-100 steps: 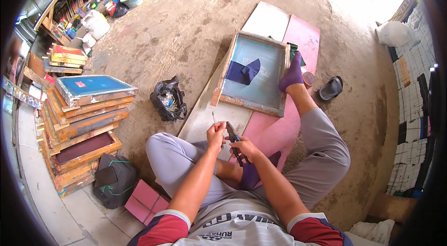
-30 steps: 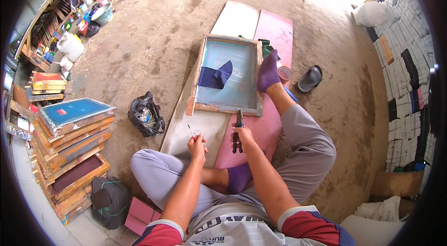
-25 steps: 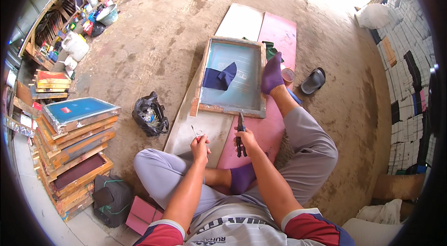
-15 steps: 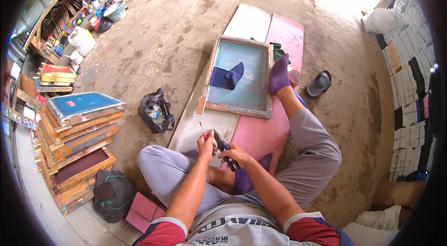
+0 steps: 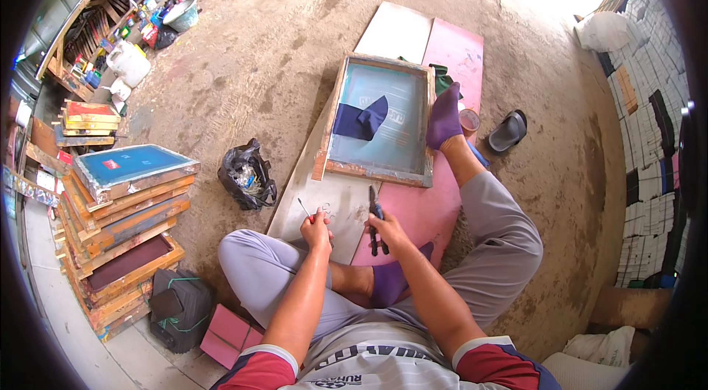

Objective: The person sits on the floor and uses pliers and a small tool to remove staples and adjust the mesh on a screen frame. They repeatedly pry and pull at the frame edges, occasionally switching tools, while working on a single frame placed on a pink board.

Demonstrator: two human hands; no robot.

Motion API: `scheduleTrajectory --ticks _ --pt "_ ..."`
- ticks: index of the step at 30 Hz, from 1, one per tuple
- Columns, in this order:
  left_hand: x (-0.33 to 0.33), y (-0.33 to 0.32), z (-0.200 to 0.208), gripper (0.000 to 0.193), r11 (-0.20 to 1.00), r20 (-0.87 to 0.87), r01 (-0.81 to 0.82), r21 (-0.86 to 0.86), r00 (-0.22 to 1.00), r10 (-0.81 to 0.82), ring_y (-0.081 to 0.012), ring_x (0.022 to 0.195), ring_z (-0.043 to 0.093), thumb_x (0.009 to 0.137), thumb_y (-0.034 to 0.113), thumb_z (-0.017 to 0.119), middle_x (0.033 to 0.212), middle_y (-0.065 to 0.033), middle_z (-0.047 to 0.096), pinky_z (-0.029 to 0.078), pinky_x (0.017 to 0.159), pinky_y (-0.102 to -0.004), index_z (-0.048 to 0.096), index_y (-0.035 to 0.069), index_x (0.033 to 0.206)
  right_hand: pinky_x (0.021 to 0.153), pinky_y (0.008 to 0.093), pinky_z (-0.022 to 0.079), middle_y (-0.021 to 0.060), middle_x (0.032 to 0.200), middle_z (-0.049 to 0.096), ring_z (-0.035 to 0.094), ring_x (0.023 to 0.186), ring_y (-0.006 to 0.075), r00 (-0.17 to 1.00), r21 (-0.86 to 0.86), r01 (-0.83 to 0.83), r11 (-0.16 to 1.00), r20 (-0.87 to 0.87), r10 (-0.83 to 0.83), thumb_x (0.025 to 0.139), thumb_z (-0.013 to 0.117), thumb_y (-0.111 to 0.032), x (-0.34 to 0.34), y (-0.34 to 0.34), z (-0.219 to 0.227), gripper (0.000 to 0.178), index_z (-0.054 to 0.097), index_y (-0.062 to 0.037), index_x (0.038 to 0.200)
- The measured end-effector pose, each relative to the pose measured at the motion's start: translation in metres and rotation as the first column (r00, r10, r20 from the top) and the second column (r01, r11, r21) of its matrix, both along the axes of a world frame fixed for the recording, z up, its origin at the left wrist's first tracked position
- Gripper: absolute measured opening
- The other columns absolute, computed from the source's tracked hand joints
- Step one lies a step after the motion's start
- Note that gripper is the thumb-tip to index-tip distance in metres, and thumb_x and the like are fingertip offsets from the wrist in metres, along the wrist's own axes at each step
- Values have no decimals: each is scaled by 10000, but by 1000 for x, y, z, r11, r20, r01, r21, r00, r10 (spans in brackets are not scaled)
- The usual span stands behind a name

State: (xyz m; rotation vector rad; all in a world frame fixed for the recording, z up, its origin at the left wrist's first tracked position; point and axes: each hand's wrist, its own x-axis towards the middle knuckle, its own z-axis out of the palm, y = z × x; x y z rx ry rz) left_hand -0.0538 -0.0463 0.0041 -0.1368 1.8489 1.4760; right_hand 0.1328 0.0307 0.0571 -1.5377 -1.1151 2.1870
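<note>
My left hand (image 5: 318,230) is closed round the red handle of a screwdriver (image 5: 304,207), its thin shaft slanting up and left. A small pale ring-like thing (image 5: 325,208) shows at that hand's fingertips, too small to name. In my right hand (image 5: 389,231) are dark-handled pliers (image 5: 374,202), jaws pointing away from me. The two hands are apart, above the boards before my crossed leg. Beyond them lies a wooden screen-printing frame (image 5: 389,168) with bluish mesh, and a folded navy cloth (image 5: 359,122) rests on the mesh.
White (image 5: 302,202) and pink (image 5: 420,205) boards lie under the frame. Left stand an open black plastic bag (image 5: 247,176) and a tall stack of screen frames (image 5: 133,205). A tape roll (image 5: 469,119) and a dark slipper (image 5: 507,133) are right of my foot. White stacks (image 5: 649,191) line the right side.
My hands have moved apart: the left a little to the left with the screwdriver, the right to the right with the pliers. The pliers now point more straight ahead.
</note>
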Motion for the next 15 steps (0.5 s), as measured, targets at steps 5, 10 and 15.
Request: scheduleTrajectory --ticks 5,10,15 --pt "3 3 7 343 999 49 4 -34 999 -3 -136 382 440 1015 351 693 732 -51 598 356 327 -300 621 38 895 656 389 548 69 980 634 642 860 193 980 118 143 983 122 -157 1045 617 -295 3 24 1 292 591 -37 1180" --pt "4 3 5 346 1000 65 16 3 998 -16 -141 388 445 1029 362 658 734 -52 599 360 331 -301 621 49 887 655 341 494 39 872 584 599 761 158 966 166 196 967 136 -219 1019 622 -257 0 31 -9 247 599 -25 1102" --pt "6 4 4 341 1000 79 18 8 997 -19 -152 384 454 1032 356 637 738 -54 607 360 337 -310 621 51 880 653 367 500 77 869 600 594 732 169 952 243 173 955 207 -225 991 631 -217 -10 34 -18 217 587 -17 1065"
